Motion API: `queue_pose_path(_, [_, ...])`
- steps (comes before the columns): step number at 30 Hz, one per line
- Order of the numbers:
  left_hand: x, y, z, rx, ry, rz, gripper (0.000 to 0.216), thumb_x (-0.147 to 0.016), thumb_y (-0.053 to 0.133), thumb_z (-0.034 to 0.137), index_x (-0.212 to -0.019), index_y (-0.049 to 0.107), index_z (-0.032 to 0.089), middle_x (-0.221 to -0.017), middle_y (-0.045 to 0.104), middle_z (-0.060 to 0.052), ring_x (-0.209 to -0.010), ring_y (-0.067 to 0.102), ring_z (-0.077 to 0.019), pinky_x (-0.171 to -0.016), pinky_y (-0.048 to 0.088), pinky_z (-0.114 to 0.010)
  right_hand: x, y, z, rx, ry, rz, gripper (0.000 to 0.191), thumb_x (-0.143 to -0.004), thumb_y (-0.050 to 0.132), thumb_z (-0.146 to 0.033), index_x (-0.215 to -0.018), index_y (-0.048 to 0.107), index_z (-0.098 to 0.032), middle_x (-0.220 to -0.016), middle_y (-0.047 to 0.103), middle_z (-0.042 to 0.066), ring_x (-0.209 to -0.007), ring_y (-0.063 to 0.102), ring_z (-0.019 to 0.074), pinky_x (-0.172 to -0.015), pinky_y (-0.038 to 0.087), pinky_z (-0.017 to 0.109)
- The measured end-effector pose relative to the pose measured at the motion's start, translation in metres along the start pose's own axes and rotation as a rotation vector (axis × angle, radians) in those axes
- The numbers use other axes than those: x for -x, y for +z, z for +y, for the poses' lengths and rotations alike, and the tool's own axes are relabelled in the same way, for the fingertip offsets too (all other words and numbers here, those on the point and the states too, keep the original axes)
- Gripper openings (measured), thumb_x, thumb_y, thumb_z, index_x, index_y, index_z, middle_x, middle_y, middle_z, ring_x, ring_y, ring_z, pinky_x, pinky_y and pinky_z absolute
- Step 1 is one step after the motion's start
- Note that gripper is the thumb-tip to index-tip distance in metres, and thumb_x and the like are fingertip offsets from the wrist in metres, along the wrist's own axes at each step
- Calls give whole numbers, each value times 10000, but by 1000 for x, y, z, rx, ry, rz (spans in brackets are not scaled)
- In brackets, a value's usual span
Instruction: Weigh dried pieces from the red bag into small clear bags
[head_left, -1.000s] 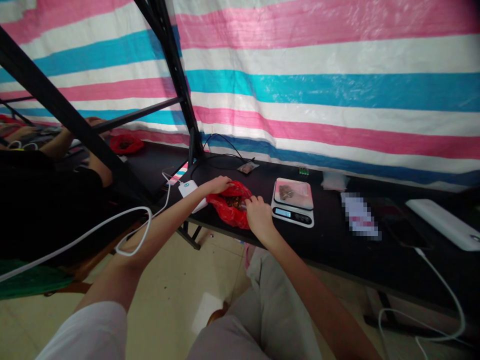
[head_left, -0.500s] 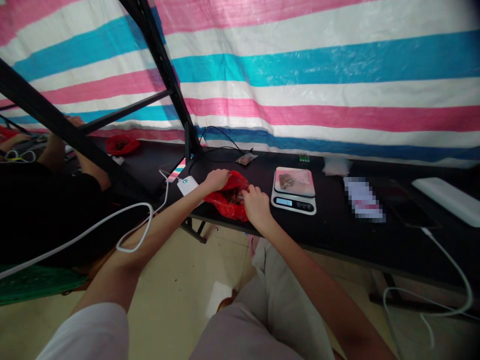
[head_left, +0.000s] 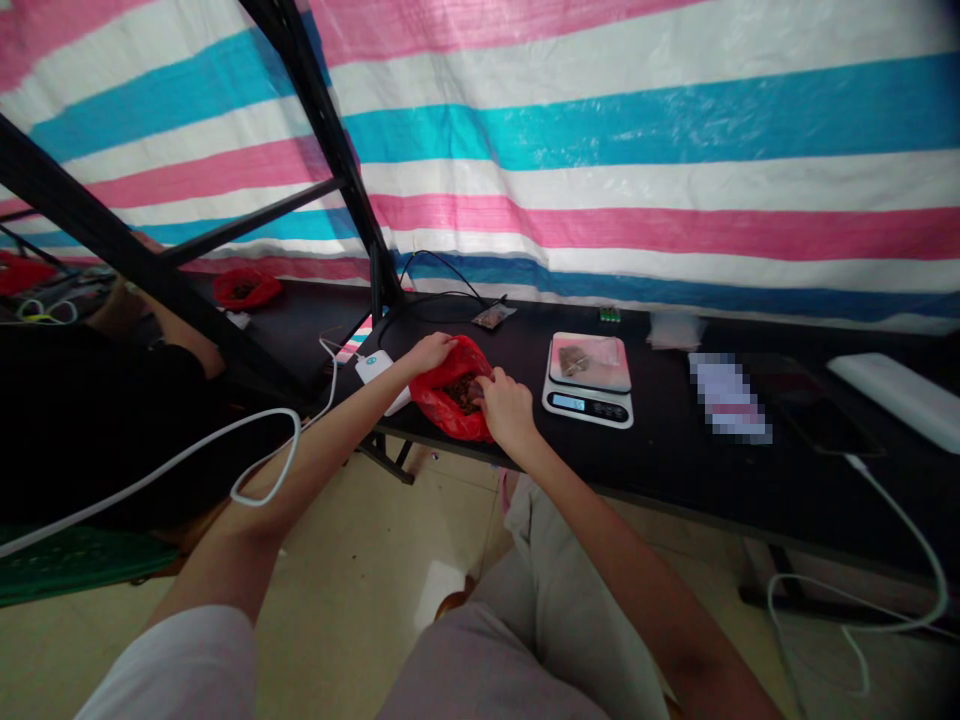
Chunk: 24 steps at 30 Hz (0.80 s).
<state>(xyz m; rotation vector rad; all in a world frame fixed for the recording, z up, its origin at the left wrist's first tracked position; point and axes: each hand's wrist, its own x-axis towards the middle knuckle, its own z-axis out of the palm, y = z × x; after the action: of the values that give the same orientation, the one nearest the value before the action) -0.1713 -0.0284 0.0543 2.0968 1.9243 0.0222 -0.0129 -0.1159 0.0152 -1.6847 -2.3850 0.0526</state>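
Observation:
A red plastic bag [head_left: 442, 412] sits open near the front edge of the black table, with small brown pieces [head_left: 459, 393] inside. My left hand [head_left: 433, 353] is closed on the bag's upper left rim. At the bag's right side, my right hand [head_left: 504, 405] has its fingertips curled in the mouth, among the brown pieces; whether they pinch any is too small to tell. Just right of that hand stands a white digital scale [head_left: 624, 418] with a lit display. A clear bag of brown pieces [head_left: 576, 361] lies on its pan.
Behind lie a small clear packet [head_left: 493, 316], green batteries [head_left: 609, 314] and a stack of clear bags [head_left: 673, 330]. A phone [head_left: 829, 415] and a white box-like device [head_left: 896, 400] are at right. A black frame post [head_left: 352, 180] and white cable [head_left: 172, 455] are left, beside another person's arm [head_left: 184, 335].
My right hand has moved slightly left, its fingers deeper into the bag's mouth. The bag's rim has opened a little wider, while my left hand has stayed at the rim.

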Motion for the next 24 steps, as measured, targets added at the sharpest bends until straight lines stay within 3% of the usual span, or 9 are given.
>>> queue_pose_path(6, [3, -5, 5, 194, 27, 36, 393, -904, 336, 321, -1057, 631, 113, -1007, 678, -86, -867, 620, -184, -764, 461, -249, -2, 4, -1, -37, 18, -6, 274, -830, 567, -341, -1085, 574, -242, -1022, 555, 70, -853, 583, 186, -661, 402, 292])
queue_pose_path(10, [6, -5, 1, 72, 12, 55, 409, -903, 328, 384, -1104, 610, 168, -1119, 641, -85, -1006, 594, -216, -841, 441, -280, -2, -1, 0, -13, -1, -8, 254, -825, 574, -317, -1066, 591, -238, -1012, 563, 76, -861, 574, 196, -657, 391, 294])
queue_pose_path(14, [11, 2, -11, -105, -51, -32, 421, -909, 296, 394, -1102, 601, 176, -1156, 618, -121, -1077, 571, -263, -886, 426, -343, -2, -13, 0, 48, -39, -29, 189, -859, 501, -227, -991, 633, -201, -978, 580, 101, -885, 562, 225, -665, 378, 314])
queue_pose_path(19, [16, 17, -22, -93, -65, -54, 396, -915, 296, 355, -1064, 614, 172, -1129, 630, -134, -1055, 589, -262, -878, 434, -342, -4, -20, -6, 77, -102, -65, 272, -881, 391, -130, -936, 654, -165, -982, 591, 128, -891, 567, 231, -695, 370, 336])
queue_pose_path(24, [12, 23, -18, -17, -55, 23, 402, -928, 272, 317, -1073, 604, 143, -1140, 624, -138, -1073, 580, -231, -896, 424, -306, -6, -10, -8, -15, -119, -68, 223, -873, 452, -190, -987, 642, -205, -1008, 590, 97, -830, 570, 195, -696, 355, 326])
